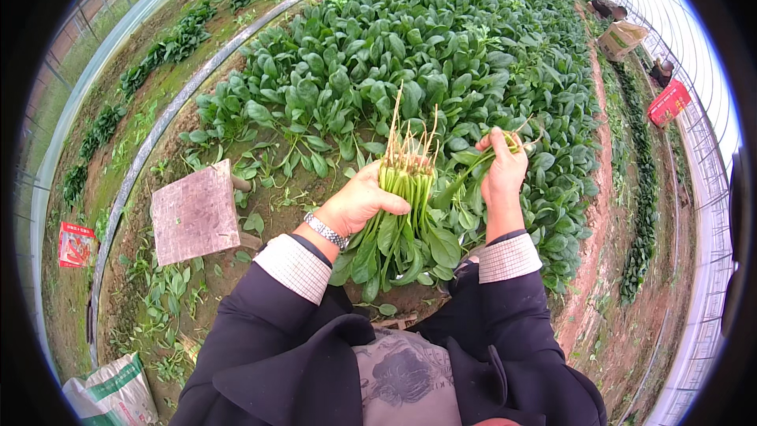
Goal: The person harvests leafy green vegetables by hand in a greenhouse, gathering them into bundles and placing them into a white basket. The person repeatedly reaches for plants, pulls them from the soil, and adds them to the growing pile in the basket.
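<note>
A thick bunch of spinach (408, 189), roots up and leaves hanging down, is gripped near its stem bases by my left hand (369, 198), which wears a metal watch on the wrist. To the right, my right hand (504, 168) pinches a few thin spinach stems (480, 161) near their roots, with some leaves trailing down toward the bunch. The two hands are apart, both above the near edge of a dense bed of growing spinach (378, 59). My right palm is turned partly out of sight.
A small wooden stool (195, 213) stands at the left beside a curved grey hose (171, 106). A white and green sack (115, 393) lies lower left, a red printed box (77, 244) above it. Several people crouch far off at the upper right, near a brown bag (621, 40) and another red box (669, 103).
</note>
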`<state>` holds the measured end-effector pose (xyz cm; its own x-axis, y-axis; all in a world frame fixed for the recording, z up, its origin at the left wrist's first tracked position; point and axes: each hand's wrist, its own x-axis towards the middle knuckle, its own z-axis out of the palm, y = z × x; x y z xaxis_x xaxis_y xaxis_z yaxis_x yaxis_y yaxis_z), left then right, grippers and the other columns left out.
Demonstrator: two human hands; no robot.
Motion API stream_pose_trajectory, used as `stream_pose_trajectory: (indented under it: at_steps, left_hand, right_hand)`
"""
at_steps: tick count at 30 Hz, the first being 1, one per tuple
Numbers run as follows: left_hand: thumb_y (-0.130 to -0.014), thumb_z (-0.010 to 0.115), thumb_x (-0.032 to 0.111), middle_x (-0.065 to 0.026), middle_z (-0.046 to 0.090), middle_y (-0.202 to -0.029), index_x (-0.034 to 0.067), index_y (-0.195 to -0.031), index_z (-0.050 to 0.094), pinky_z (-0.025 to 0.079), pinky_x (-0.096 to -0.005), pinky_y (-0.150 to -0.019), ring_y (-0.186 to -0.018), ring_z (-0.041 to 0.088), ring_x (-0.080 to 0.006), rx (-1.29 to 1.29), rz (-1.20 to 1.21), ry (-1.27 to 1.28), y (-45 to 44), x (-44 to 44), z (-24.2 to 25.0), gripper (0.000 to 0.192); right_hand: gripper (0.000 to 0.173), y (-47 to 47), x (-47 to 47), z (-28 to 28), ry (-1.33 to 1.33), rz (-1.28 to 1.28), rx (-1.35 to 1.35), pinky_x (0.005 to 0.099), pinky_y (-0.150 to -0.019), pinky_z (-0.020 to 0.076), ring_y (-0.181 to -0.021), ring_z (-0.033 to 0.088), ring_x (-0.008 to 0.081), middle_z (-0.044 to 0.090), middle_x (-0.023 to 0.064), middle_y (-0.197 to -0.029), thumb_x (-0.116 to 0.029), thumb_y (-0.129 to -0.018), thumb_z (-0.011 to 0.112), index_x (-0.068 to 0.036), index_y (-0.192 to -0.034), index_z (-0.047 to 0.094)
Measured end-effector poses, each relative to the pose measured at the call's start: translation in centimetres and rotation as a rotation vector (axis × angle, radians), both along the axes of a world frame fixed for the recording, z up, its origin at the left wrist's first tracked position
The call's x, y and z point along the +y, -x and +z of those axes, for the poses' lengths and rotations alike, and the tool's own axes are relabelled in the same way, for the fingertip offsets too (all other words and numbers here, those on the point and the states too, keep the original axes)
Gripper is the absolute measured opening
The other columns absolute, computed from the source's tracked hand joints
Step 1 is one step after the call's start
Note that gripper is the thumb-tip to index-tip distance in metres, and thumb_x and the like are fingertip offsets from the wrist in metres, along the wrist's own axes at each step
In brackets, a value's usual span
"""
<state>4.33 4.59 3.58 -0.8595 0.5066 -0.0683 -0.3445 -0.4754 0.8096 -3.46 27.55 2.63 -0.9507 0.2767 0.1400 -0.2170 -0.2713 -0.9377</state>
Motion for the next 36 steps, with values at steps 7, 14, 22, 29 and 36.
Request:
stream_pose_trajectory:
  at_steps: [7,14,22,29,36]
  left_hand:
    - [-0.062,0.059,-0.015,-0.0062,0.050,-0.131,0.008,-0.144,0.026,0.039,-0.0297,-0.099,-0.114,0.053,-0.0174,-0.030,0.098,-0.034,1.1,1.9,-1.2,0.092]
    - [-0.062,0.060,-0.015,-0.0068,0.063,-0.113,0.001,-0.120,0.055,0.046,-0.0305,-0.093,-0.102,0.061,-0.0172,-0.072,0.038,0.129,2.3,1.7,-1.8,0.060]
    - [-0.064,0.061,-0.016,-0.0064,0.062,-0.115,0.001,-0.120,0.054,0.044,-0.0302,-0.095,-0.104,0.059,-0.0161,0.036,0.006,0.165,1.8,2.2,-1.0,0.059]
    - [-0.065,0.059,-0.017,-0.0052,0.062,-0.113,0.002,-0.120,0.054,0.046,-0.0288,-0.090,-0.101,0.060,-0.0150,0.077,0.154,0.178,1.4,0.4,-0.2,0.058]
    - [-0.065,0.059,-0.016,-0.0051,0.062,-0.111,0.002,-0.119,0.054,0.048,-0.0284,-0.087,-0.099,0.060,-0.0148,0.065,0.209,0.184,1.5,-0.1,-0.1,0.057]
  right_hand:
    - [0.026,-2.6,-5.6,2.8,0.457,0.224,-0.100,0.0350,-0.068,0.0518,-0.072,0.063,0.0238,0.065,0.0155,-0.083,-0.023,-0.097,0.046,0.001,-0.099,0.055]
    - [0.021,0.3,-0.5,4.1,0.767,0.407,-0.104,0.0290,-0.055,0.0356,-0.050,0.037,0.0122,0.041,-0.0010,-0.058,-0.019,-0.095,0.046,-0.003,-0.104,0.056]
    - [0.010,-0.3,0.7,5.7,0.065,-0.063,0.253,0.0182,-0.039,0.0210,-0.044,0.029,0.0021,0.044,-0.0020,-0.065,-0.006,-0.095,0.045,-0.002,-0.095,0.054]
    - [0.025,1.5,6.2,2.9,-0.885,-0.122,-0.144,0.0246,-0.047,0.0416,-0.053,0.051,0.0111,0.061,0.0047,-0.073,-0.016,-0.091,0.052,-0.002,-0.110,0.058]
    - [0.038,-1.3,2.0,3.8,-0.448,0.439,-0.253,0.0259,-0.067,0.0473,-0.069,0.060,0.0126,0.067,0.0078,-0.085,-0.037,-0.092,0.055,-0.001,-0.102,0.060]
